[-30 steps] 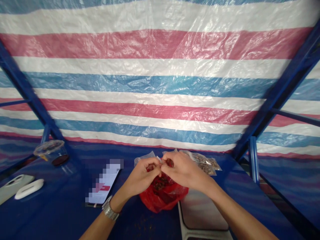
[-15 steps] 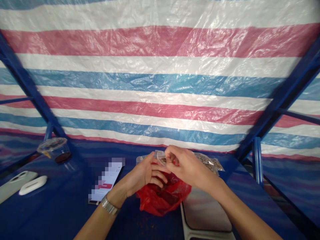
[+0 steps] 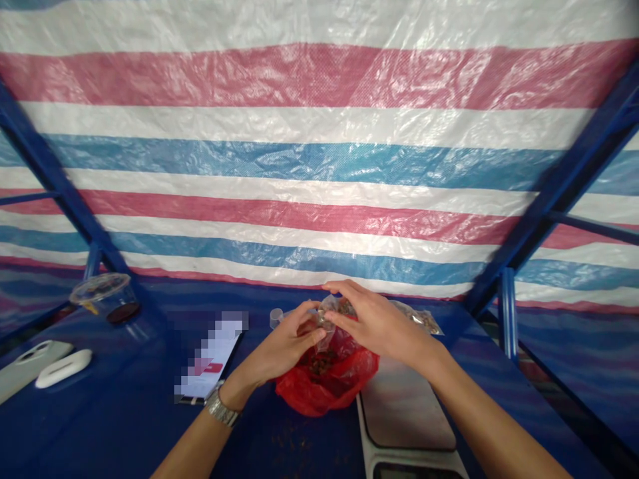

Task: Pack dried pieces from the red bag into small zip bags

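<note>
A small clear plastic bag (image 3: 328, 307) is between my hands, above the mouth of a red plastic bag (image 3: 327, 397). My left hand (image 3: 292, 340) is closed on the clear bag's left side with thumb and fingers. From the right, my right hand (image 3: 372, 318) curves around the same clear bag, its thumb against it and its forefinger reaching over the top. What the clear bag holds is hard to make out. Small brown pieces (image 3: 322, 363) lie inside the open red bag.
A flat scale (image 3: 409, 416) lies at right, with filled clear packets (image 3: 424, 320) behind it. A small clear container (image 3: 276, 317) stands behind my left hand. Further left are a lit phone (image 3: 212, 359), a white case (image 3: 64, 369), another phone (image 3: 30, 366) and a plastic cup (image 3: 107, 296).
My right hand has opened from a tight pinch into a wider curve around the clear bag. My left fingers have drawn out of the red bag's mouth and closed on the clear bag.
</note>
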Available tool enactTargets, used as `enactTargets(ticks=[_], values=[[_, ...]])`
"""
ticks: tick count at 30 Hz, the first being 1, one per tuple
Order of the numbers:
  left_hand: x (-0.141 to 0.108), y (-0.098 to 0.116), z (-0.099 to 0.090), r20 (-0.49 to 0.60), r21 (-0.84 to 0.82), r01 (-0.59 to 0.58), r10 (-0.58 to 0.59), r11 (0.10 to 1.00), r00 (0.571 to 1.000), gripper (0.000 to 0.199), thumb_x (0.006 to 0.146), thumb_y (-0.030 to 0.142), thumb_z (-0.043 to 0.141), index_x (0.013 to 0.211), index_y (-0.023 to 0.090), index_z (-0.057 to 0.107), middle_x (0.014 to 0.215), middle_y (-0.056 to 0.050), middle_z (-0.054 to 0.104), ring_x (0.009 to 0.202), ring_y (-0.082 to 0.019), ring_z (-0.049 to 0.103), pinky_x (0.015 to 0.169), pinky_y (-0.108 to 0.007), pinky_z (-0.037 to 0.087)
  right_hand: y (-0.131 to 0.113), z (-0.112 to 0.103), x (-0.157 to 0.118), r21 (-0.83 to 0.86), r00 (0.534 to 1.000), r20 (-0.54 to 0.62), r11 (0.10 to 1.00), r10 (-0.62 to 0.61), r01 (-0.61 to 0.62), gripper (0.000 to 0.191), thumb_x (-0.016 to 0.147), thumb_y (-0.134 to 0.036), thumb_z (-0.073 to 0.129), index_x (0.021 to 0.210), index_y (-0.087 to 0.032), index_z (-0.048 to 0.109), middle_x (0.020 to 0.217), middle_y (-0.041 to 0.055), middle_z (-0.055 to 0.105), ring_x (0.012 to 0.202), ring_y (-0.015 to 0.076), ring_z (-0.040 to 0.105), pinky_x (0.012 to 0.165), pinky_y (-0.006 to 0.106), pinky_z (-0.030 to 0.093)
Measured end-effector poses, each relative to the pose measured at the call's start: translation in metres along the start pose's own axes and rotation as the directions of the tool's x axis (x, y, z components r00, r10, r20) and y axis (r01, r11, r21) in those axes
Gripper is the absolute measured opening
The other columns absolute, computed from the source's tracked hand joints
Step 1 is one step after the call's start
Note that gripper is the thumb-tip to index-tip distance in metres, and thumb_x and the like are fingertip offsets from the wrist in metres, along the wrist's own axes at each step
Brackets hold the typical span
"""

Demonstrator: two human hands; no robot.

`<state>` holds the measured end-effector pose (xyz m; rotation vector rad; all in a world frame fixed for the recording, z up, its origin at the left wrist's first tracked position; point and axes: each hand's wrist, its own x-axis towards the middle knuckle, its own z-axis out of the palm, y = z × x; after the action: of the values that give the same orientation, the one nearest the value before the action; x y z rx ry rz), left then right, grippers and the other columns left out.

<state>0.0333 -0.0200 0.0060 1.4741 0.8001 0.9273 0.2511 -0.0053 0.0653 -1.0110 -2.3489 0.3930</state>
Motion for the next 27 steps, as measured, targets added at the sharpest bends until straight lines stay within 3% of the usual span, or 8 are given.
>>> enactTargets(ticks=[5, 10, 15, 19, 23, 27], values=[[0.002, -0.007, -0.002, 0.036, 0.171, -0.038, 0.032, 0.984, 0.999, 0.059, 0.093, 0.033, 0.071, 0.148, 0.028, 0.051, 0.153, -0.01, 0.056, 0.142, -0.027, 0.053, 0.121, -0.044, 0.039, 0.0, 0.005, 0.004, -0.008, 0.999, 0.05, 1.0, -0.014, 0.015, 0.013, 0.102, -0.019, 0.059, 0.107, -0.023, 0.07, 0.112, 0.0052, 0.071, 0.106, 0.0214, 0.069, 0.098, 0.035, 0.05], [0.003, -0.008, -0.003, 0.111, 0.241, -0.068, 0.042, 0.968, 0.993, 0.066, 0.088, 0.027, 0.077, 0.149, 0.028, 0.051, 0.152, -0.008, 0.058, 0.14, -0.027, 0.054, 0.121, -0.044, 0.038, -0.006, 0.002, 0.003, -0.007, 0.998, 0.054, 1.0, -0.024, 0.024, 0.009, 0.1, -0.019, 0.061, 0.097, -0.023, 0.069, 0.113, 0.0045, 0.067, 0.102, 0.0193, 0.068, 0.096, 0.034, 0.05], [0.003, -0.001, -0.001, 0.089, 0.395, -0.071, 0.039, 0.916, 0.995, 0.049, 0.091, 0.02, 0.069, 0.14, 0.026, 0.06, 0.141, -0.007, 0.066, 0.128, -0.026, 0.062, 0.117, -0.044, 0.042, -0.006, -0.003, 0.001, 0.027, 0.997, 0.071, 0.999, -0.039, 0.037, 0.013, 0.098, -0.013, 0.061, 0.094, -0.023, 0.067, 0.107, 0.0023, 0.068, 0.102, 0.0181, 0.067, 0.095, 0.032, 0.049], [0.001, 0.003, -0.001, 0.076, 0.52, -0.127, 0.103, 0.845, 0.992, 0.048, 0.089, 0.018, 0.069, 0.136, 0.025, 0.061, 0.142, -0.009, 0.065, 0.133, -0.028, 0.058, 0.119, -0.047, 0.04, -0.007, -0.006, 0.002, 0.007, 0.998, 0.054, 1.0, -0.01, 0.009, 0.01, 0.098, -0.015, 0.062, 0.099, -0.023, 0.067, 0.104, 0.0014, 0.07, 0.1, 0.0188, 0.067, 0.09, 0.032, 0.049], [0.001, 0.003, -0.001, 0.045, 0.53, -0.105, 0.095, 0.842, 0.994, 0.05, 0.089, 0.018, 0.067, 0.137, 0.025, 0.06, 0.14, -0.008, 0.066, 0.133, -0.028, 0.058, 0.12, -0.049, 0.04, -0.009, -0.006, 0.0, 0.004, 0.999, 0.042, 1.0, -0.008, 0.007, 0.018, 0.099, -0.019, 0.061, 0.115, -0.025, 0.067, 0.117, 0.0035, 0.071, 0.107, 0.0201, 0.068, 0.094, 0.033, 0.049], [0.0, 0.006, 0.001, 0.061, 0.473, -0.112, 0.095, 0.874, 0.994, 0.051, 0.091, 0.019, 0.065, 0.141, 0.026, 0.059, 0.142, -0.008, 0.066, 0.134, -0.028, 0.059, 0.12, -0.049, 0.04, -0.009, -0.007, -0.001, -0.012, 0.999, 0.045, 1.0, 0.003, -0.003, 0.019, 0.099, -0.021, 0.062, 0.117, -0.026, 0.067, 0.118, 0.0035, 0.072, 0.103, 0.0201, 0.069, 0.089, 0.032, 0.051]])
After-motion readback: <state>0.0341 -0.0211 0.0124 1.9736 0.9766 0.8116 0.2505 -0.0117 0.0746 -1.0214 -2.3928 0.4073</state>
